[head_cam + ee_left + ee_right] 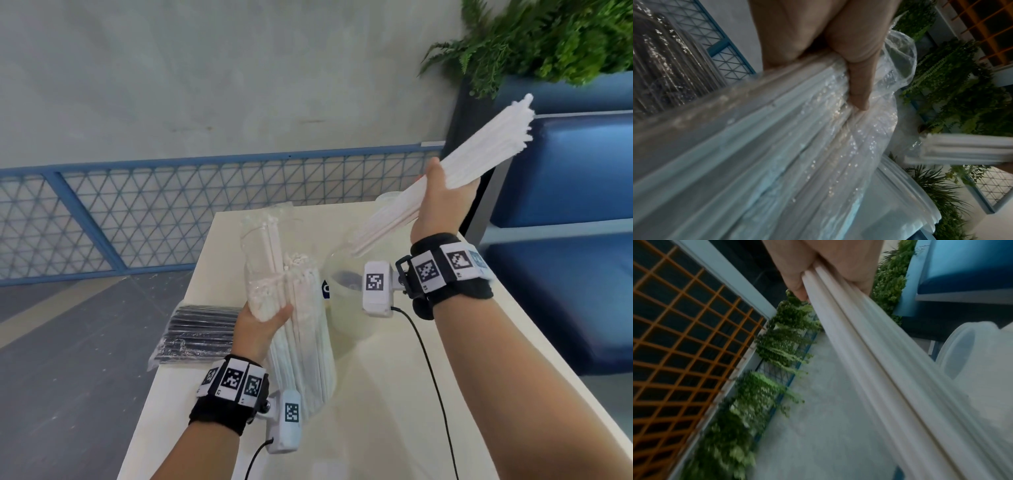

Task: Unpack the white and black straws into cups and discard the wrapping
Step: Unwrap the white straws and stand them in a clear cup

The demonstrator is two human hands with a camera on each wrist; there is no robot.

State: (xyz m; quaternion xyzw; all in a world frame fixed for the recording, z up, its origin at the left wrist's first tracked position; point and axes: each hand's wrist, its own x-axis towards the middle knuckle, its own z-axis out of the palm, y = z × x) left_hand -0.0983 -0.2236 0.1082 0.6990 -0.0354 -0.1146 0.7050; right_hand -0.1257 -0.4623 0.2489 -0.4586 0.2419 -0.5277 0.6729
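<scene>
White straws (pixel 442 185) are in two groups now. The right hand (pixel 442 202) has its fingers wrapped tightly round a loose, unwrapped bundle, gripping it near the middle, so that long parts stick out on both sides of the fist. The lower ends, below the grip, point down toward a translucent cup (pixel 346 294) on the table (pixel 394 377); the upper ends fan out a little above the grip. The left hand (pixel 263 325) squeezes the clear wrapping (pixel 260 233), which holds the remaining white straws upright, its open mouth above the fingers. A sealed pack of black straws (pixel 198 332) lies on the table, just beside the left wrist.

I think the risk is at the lower ends. They are uneven and spread, so some may hit the cup's rim and miss the opening, or push the light cup over. If the right-hand grip loosens early, straws may slide out and scatter. The open wrapping could also spill straws if the left hand tilts it.
</scene>
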